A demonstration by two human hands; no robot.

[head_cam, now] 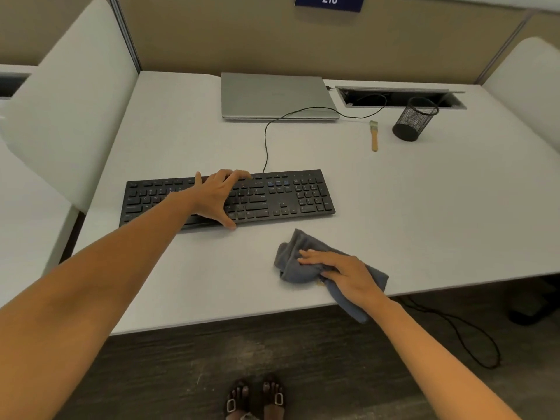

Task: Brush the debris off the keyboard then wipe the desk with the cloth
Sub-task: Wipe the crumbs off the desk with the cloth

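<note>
A black keyboard (281, 195) lies across the middle of the white desk (169, 140). My left hand (218, 195) spans its middle, fingers over the far edge and thumb on the near edge. Near the desk's front edge my right hand (342, 274) presses down on a crumpled grey cloth (294, 262), one corner of which hangs over the edge. A small wooden-handled brush (374, 136) lies on the desk at the back right, away from both hands.
A closed silver laptop (275, 95) sits at the back, the keyboard's cable curling toward it. A black mesh pen cup (413, 119) stands beside an open cable tray (400, 98). White dividers flank the desk. My sandalled feet (256, 398) show below.
</note>
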